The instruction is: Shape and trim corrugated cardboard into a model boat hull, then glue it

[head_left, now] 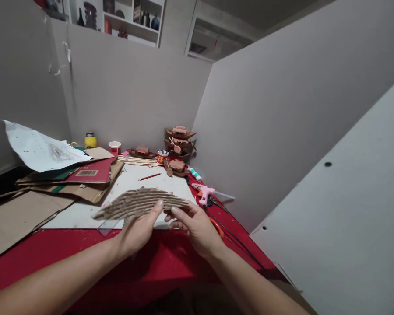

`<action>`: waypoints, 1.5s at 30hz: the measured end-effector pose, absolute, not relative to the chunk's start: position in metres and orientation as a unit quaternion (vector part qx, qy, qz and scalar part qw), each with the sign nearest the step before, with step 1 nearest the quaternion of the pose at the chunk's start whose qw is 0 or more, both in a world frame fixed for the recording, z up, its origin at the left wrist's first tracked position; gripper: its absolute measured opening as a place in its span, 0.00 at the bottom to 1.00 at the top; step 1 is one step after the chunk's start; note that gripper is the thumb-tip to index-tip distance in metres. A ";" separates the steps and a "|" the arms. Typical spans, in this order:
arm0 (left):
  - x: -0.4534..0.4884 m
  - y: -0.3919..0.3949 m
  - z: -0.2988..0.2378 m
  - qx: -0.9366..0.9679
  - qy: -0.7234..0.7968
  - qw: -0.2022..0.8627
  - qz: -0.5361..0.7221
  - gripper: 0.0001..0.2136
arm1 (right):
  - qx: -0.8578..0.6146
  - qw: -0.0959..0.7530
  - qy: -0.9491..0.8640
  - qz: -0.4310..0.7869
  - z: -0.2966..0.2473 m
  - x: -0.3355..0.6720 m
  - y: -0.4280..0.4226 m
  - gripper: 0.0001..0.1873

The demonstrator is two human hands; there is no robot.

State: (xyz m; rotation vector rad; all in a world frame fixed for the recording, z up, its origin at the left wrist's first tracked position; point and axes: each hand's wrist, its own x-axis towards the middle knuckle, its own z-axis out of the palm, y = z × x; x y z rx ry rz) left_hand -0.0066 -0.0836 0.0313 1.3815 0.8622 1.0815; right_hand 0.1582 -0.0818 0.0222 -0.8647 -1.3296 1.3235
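A leaf-shaped piece of corrugated cardboard (136, 203), ridged along its length and pointed at the left end, is held up over the front of the white board (131, 175). My left hand (142, 227) grips its lower middle, thumb on top and the other fingers hidden beneath. My right hand (197, 225) pinches the right end between thumb and fingers. Under the piece, a clear plastic ruler-like strip (108, 226) lies partly covered. Beyond it a dark red pencil (149, 176) rests on the board.
Stacked cardboard (98, 190) and a white sheet (46, 151) are on the left. Small model boats (180, 142), a red cup (114, 148), a yellow jar (90, 140) and thin sticks (139, 161) stand behind. At right are a pink glue gun (204, 192), its cable and orange-handled scissors (217, 228).
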 end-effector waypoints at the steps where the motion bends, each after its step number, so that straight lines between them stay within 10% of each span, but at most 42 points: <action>1: -0.008 -0.086 0.032 0.624 0.375 0.512 0.456 0.17 | -0.346 0.532 -0.525 0.567 0.022 0.152 -0.078 0.15; 10: -0.063 -0.079 0.050 0.659 0.429 0.450 0.423 0.18 | -0.340 0.551 -0.524 0.553 0.044 0.167 -0.011 0.12; 20: -0.087 -0.071 0.035 0.609 0.515 0.391 0.459 0.11 | -0.426 0.275 -0.699 0.505 0.036 0.129 0.014 0.07; 36: -0.081 -0.090 0.019 0.862 0.349 0.268 0.252 0.11 | -0.513 0.185 -0.837 0.033 0.008 0.131 0.015 0.10; 45: -0.079 -0.089 0.022 0.889 0.313 0.254 0.216 0.11 | -0.490 0.343 -0.726 0.340 0.000 0.128 0.022 0.23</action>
